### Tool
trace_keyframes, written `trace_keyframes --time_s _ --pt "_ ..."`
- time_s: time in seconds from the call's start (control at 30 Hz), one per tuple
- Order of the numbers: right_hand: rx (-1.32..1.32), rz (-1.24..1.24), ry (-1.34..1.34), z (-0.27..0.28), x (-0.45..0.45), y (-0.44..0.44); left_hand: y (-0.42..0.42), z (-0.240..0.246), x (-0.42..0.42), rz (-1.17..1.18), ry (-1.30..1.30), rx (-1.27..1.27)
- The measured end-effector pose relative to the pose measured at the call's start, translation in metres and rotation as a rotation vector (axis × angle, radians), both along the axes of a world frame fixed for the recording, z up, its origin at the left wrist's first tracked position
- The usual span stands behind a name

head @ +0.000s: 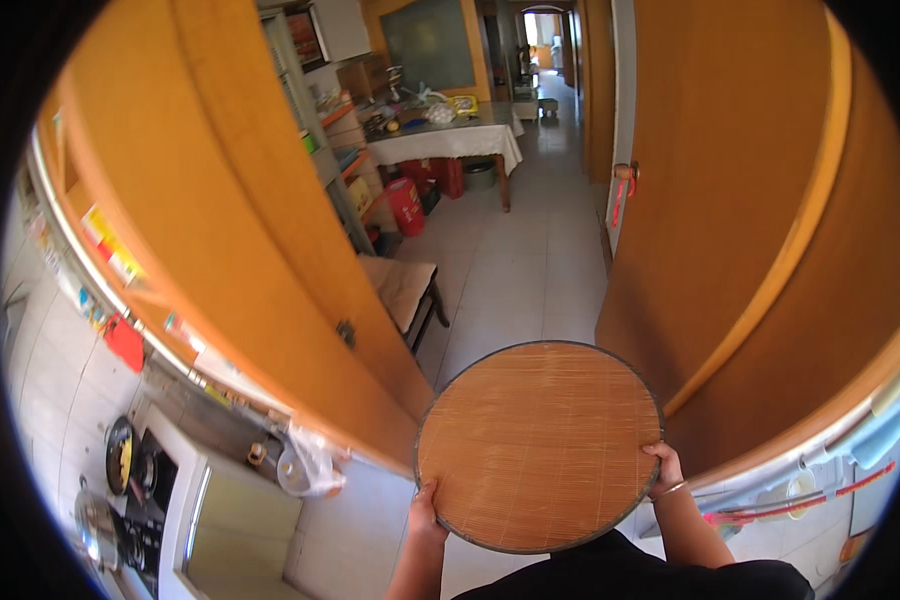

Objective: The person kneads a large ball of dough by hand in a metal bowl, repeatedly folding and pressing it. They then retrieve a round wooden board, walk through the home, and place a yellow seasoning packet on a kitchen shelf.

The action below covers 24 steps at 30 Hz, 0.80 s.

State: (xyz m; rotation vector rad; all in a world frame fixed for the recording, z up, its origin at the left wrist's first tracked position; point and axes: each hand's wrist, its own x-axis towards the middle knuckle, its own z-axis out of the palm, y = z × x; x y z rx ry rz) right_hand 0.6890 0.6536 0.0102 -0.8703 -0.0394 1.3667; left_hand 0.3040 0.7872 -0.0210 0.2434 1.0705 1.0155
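Observation:
A round woven bamboo mat with a dark bound edge is held out flat in front of my body, across the doorway. My left hand grips its lower left edge, thumb on top. On the right edge my right hand has hold, also with the thumb on the upper face; a bracelet circles that wrist. The fingers of both hands are hidden beneath the mat.
An orange-brown wooden door with a red ribbon on its knob stands at the right, a wooden panel at the left. Beyond are a cushioned bench, a red bin and a cloth-covered table. A stove with pans lies lower left.

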Motion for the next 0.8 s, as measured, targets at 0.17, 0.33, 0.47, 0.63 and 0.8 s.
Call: trace_keyframes --time_s 0.17,0.33,0.47,0.63,0.8 --pt "-0.008 -0.170 -0.071 0.000 0.047 0.104 0.155 0.002 0.077 -0.123 -0.029 0.070" --pt "0.137 -0.127 -0.021 0.024 0.101 0.237 0.278 0.037 0.125 -0.113 0.017 0.004" --pt "0.108 -0.092 -0.034 0.052 0.137 0.346 0.378 0.054 0.147 -0.132 -0.032 0.097" --pt "0.049 -0.144 -0.110 0.031 0.200 0.494 0.538 0.069 0.212 -0.099 -0.002 0.108" --pt "0.151 -0.191 -0.163 0.064 0.248 0.633 0.709 0.083 0.297 -0.205 -0.045 0.171"
